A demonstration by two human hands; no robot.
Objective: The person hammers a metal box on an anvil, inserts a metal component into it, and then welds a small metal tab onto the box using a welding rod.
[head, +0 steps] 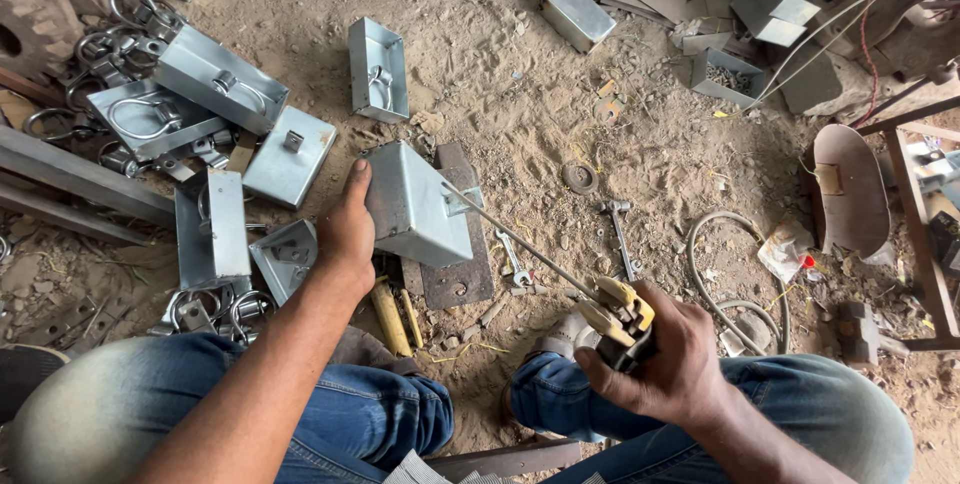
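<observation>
Steel box (pixel 415 206) looks stiff and fairly light; left hand (pixel 347 229) grips its edge, right hand (pixel 668 356) fingers clamp the electrode holder (pixel 620 316).

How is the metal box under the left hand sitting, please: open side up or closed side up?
Closed side up: the metal box shows only solid faces.

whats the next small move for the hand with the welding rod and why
Probably ease the rod tip down onto the small bracket on the metal box. The right hand grips the yellow electrode holder, the tip sits just at that bracket, and the left hand steadies the box.
</observation>
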